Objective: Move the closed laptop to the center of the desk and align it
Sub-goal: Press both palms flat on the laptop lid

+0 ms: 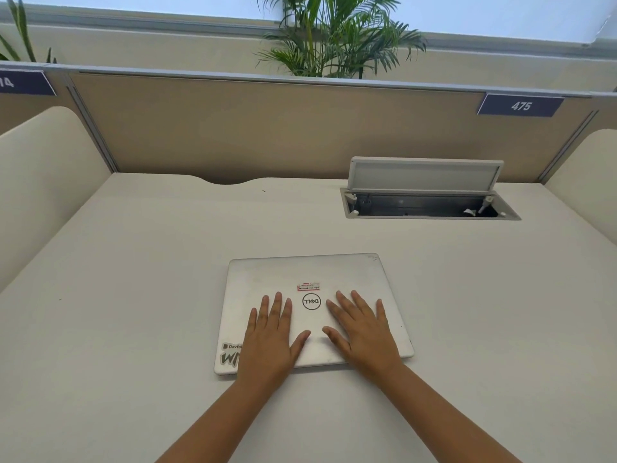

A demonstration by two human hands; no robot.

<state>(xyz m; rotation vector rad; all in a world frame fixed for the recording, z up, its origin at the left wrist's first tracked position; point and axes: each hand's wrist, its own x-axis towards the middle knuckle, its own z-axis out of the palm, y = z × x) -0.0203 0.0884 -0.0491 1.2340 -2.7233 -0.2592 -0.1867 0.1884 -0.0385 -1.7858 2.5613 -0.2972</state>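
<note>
1. Head view: the closed silver laptop (312,312), with a round logo on its lid and stickers at mid-lid and at its near left corner, lies flat on the pale off-white desk (133,279), roughly midway between the desk's left and right sides and toward the near edge.
2. The left hand (270,335) rests palm-down on the left half of the lid, fingers spread and flat; it grips nothing, only presses. The right hand (362,332) does the same on the right half, so the logo sits between the two hands.
3. Flat palms on a thin closed lid suit sliding and small turns better than lifting; two hands either side of the middle give control over rotation, which I judge is why they sit so.
4. The laptop looks slightly skewed, its near right corner farther from the viewer than its near left, so alignment seems unfinished, though the wide lens may exaggerate this.
5. Far right in the desk, a grey cable box with its lid raised (427,195) stands well apart from the laptop; the beige fabric partition (267,128) closes the far side.
</note>
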